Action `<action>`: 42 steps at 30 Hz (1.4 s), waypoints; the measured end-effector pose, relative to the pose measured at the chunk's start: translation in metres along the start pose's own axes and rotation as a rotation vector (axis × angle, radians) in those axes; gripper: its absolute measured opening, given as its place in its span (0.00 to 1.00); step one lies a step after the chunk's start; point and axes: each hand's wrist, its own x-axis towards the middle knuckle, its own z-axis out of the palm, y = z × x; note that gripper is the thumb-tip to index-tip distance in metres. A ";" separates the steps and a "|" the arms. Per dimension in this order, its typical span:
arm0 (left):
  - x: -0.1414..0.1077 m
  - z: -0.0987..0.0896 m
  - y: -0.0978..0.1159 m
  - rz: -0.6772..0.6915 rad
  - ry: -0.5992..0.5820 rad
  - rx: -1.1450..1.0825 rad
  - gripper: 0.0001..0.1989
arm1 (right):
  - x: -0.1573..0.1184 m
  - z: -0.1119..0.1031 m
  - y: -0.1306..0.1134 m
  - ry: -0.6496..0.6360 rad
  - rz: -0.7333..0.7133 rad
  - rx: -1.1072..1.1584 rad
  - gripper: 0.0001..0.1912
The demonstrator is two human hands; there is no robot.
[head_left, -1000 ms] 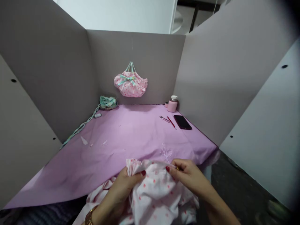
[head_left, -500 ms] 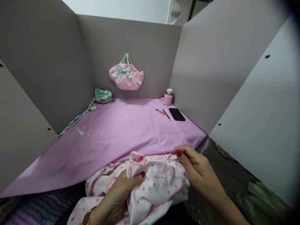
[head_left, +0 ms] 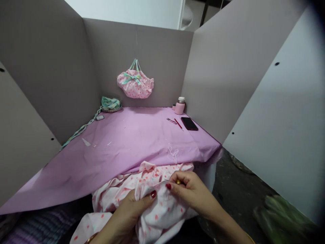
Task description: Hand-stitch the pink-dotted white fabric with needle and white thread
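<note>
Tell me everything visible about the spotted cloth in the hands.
The spotted cloth looks thin and soft, whitish pink with red-pink dots. It is crumpled into many loose folds, bunched at the near edge of the purple tablecloth. The left hand grips it, thumb on top; the right hand is at its upper part.

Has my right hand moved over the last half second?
Yes. Judged against the phone lying on the purple cloth, your right hand has shifted left and nearer to you, closer to your left hand.
</note>
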 end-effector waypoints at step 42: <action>-0.008 -0.004 0.003 0.270 0.134 0.777 0.04 | -0.042 0.019 -0.004 0.109 -0.447 -0.490 0.16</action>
